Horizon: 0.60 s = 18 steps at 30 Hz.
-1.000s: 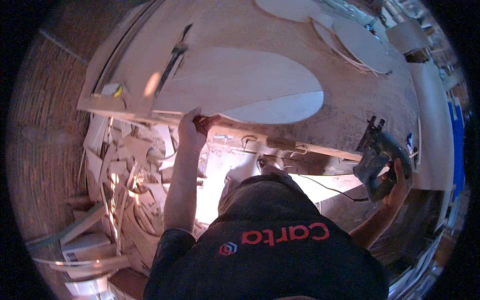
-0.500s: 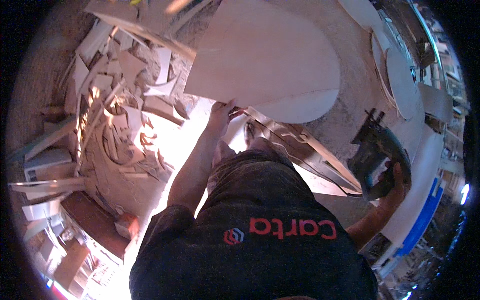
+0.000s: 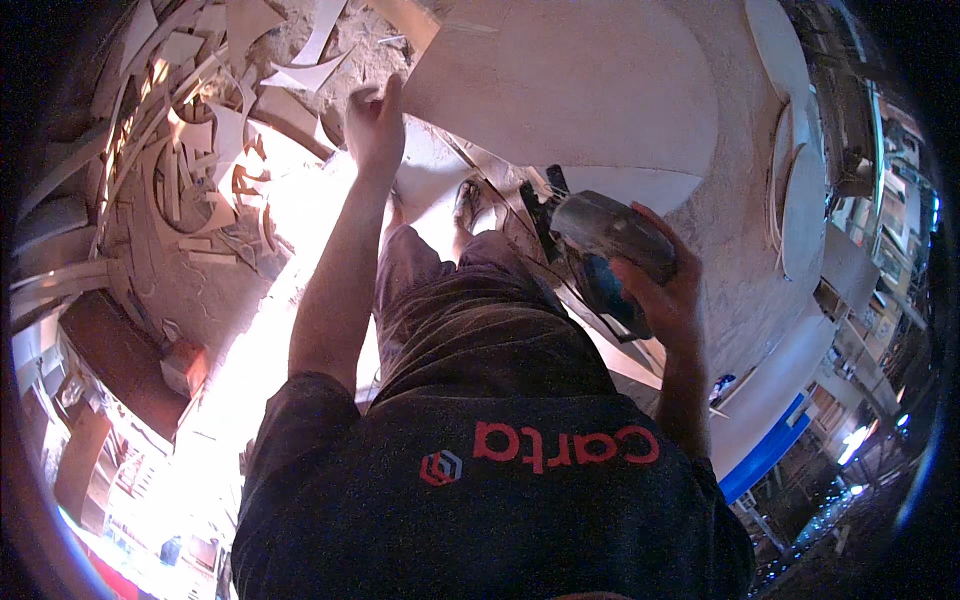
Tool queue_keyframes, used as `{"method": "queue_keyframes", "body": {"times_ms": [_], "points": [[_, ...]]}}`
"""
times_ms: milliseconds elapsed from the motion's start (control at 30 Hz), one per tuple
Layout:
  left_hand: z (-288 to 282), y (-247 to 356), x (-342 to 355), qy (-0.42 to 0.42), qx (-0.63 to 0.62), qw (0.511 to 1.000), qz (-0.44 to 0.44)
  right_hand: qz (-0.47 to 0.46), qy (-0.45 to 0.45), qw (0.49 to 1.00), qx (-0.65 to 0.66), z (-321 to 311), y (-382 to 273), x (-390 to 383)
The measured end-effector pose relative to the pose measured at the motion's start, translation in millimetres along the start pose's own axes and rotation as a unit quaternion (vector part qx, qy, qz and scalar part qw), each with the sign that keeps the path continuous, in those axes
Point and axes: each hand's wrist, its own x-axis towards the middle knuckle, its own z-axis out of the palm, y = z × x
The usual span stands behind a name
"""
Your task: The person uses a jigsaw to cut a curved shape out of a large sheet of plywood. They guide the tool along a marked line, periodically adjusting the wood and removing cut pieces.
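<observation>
Clearly, red lettering [image 3: 590, 447] spans shirt [image 3: 490, 530]; right hand [image 3: 668, 292] grips jigsaw [image 3: 612, 230]

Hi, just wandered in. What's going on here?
A person is at a dusty worktable with a large, pale, round-ended board. Their right hand grips a handheld power tool that looks like a jigsaw, near the board's near edge. Their left hand is by the board's left corner; whether it touches is hard to tell. More rounded pieces lie to the right, and wood offcuts are heaped at the left.
</observation>
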Motion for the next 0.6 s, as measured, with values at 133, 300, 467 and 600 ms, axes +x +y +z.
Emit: {"method": "queue_keyframes", "body": {"times_ms": [133,300,467,600], "points": [[34,25,35,-0.04,0.174,0.975,0.136,-0.027,-0.008,0.998,-0.048,24,9,26],[50,35,39,-0.144,0.245,0.956,0.078,-0.044,0.003,0.993,-0.106,32,10,42],[37,31,8,-0.157,0.235,0.957,0.068,-0.029,-0.041,0.99,-0.129,31,5,44],[32,31,-6,-0.157,0.224,0.96,0.055,-0.095,-0.055,0.977,-0.181,24,14,46]]}}
